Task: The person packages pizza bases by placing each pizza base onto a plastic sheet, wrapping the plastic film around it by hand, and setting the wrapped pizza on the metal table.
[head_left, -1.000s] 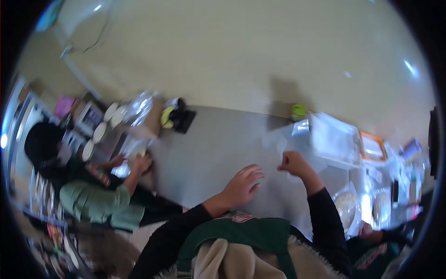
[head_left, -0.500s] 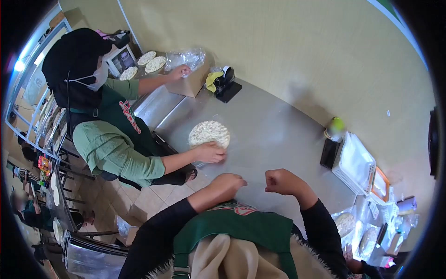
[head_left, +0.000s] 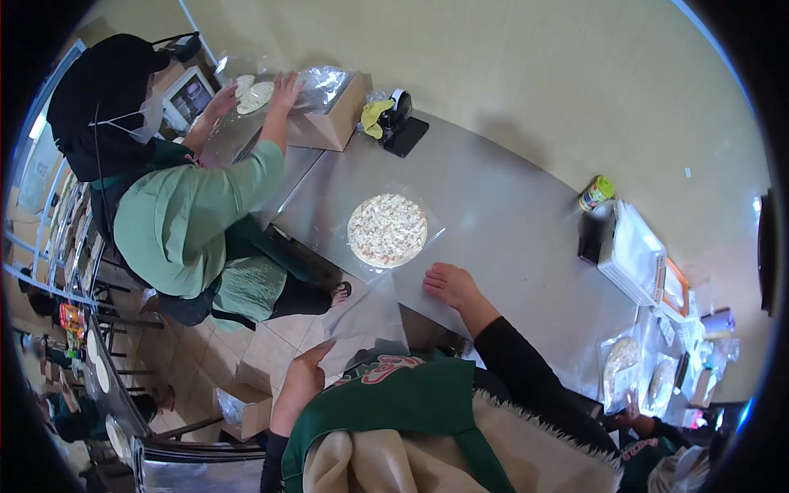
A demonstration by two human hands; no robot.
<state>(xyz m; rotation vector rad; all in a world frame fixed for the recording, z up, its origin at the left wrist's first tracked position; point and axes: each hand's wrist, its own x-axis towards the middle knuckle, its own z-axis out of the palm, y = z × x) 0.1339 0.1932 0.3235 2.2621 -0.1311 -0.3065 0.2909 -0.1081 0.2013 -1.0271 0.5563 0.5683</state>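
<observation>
a co-worker's hand [head_left: 286,92] has left the single round pizza [head_left: 387,231], pale and crumbly on top, lying on clear film [head_left: 436,223] on the worktop [head_left: 501,238]. the left hand [head_left: 306,378] now pinches one limp, see-through sheet [head_left: 366,324]; the right hand [head_left: 452,286], grip loosely spread, is near the pizza. two pale rounds [head_left: 256,98] lie beyond.

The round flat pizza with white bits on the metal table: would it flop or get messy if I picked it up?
The round, flat pizza with white topping might sag a little, being wide and thin. Its crumbly-looking topping could fall off if tilted. The clear plastic around its edge may slide on the smooth grey metal table.
</observation>
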